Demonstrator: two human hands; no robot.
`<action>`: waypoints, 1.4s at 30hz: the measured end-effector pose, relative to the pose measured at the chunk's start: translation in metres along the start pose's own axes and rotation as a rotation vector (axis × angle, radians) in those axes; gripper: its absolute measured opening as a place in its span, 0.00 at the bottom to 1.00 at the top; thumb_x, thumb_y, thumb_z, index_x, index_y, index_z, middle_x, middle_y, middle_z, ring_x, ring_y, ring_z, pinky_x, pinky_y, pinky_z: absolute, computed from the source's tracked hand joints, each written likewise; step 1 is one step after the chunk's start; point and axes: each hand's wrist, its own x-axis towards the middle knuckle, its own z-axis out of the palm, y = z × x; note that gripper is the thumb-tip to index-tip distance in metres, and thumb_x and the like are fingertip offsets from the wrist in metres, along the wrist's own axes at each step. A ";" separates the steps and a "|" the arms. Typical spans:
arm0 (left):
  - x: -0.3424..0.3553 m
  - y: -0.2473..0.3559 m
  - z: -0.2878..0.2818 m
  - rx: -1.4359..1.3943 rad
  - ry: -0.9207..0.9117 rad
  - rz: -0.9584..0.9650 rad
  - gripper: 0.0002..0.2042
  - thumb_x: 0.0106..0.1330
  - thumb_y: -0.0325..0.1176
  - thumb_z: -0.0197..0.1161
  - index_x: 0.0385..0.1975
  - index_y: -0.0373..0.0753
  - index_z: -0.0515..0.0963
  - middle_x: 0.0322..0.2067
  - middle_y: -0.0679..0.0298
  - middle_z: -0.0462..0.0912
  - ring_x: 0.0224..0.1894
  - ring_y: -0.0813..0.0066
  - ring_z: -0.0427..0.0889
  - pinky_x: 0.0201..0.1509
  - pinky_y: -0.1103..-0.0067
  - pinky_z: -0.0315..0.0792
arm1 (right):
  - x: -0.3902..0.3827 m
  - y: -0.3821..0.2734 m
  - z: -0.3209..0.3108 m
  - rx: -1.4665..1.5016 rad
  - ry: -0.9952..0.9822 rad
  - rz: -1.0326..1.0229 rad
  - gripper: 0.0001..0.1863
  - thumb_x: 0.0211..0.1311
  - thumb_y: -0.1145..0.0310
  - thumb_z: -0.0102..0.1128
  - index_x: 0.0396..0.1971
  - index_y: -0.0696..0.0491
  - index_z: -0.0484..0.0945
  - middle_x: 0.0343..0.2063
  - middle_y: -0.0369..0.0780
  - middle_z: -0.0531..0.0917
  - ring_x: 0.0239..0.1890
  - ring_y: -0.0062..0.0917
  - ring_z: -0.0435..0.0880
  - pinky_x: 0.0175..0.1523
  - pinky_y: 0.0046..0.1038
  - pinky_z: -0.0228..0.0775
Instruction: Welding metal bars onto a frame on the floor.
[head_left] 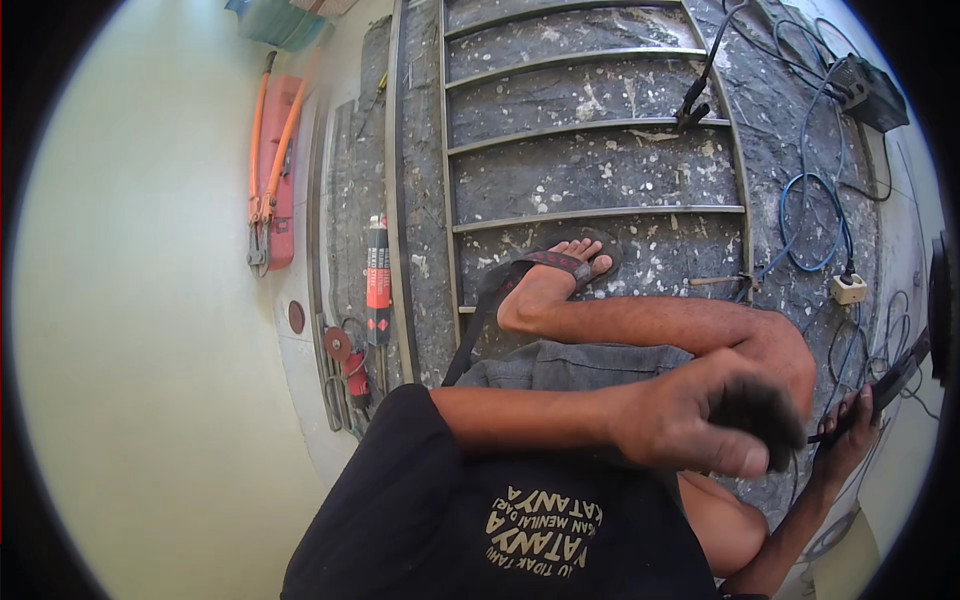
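Head view: long black object [893, 384] within right grip [850, 440], mostly above and rightward.

A hand could pass thru the gaps btwn rungs of the metal frame [590, 130], beyond the sandaled foot [550, 285]. That foot fills the nearest bay, w/ the bent leg [660, 320] slanting across; black clamp [692, 112] sits on a rung nr the R rail. R side's tight: blue cable [783, 212], socket block [848, 290] beyond the R hand [848, 445]. On L, grinder [355, 375] + carton [377, 280] obstruct.
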 end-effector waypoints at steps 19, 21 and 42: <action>0.114 -0.072 -0.200 1.106 0.408 -0.927 0.36 0.50 0.67 0.62 0.27 0.28 0.80 0.22 0.56 0.79 0.23 0.67 0.78 0.28 0.73 0.71 | -0.015 -0.031 -0.009 0.017 0.014 -0.114 0.13 0.61 0.60 0.58 0.28 0.54 0.69 0.14 0.32 0.69 0.10 0.15 0.67 0.14 0.19 0.58; 0.121 -0.082 -0.202 1.036 0.436 -1.042 0.42 0.52 0.68 0.59 0.41 0.23 0.77 0.34 0.49 0.80 0.33 0.59 0.81 0.36 0.70 0.75 | -0.015 -0.034 -0.011 0.015 0.011 -0.119 0.13 0.61 0.61 0.58 0.29 0.54 0.69 0.14 0.32 0.70 0.10 0.14 0.67 0.14 0.19 0.59; 0.166 -0.139 -0.202 0.291 0.373 -1.368 0.02 0.66 0.28 0.44 0.32 0.41 0.64 0.17 0.72 0.60 0.15 0.86 0.55 0.13 0.87 0.51 | -0.011 -0.039 -0.019 -0.020 -0.010 -0.162 0.13 0.61 0.61 0.61 0.33 0.56 0.72 0.16 0.32 0.70 0.11 0.14 0.68 0.15 0.18 0.60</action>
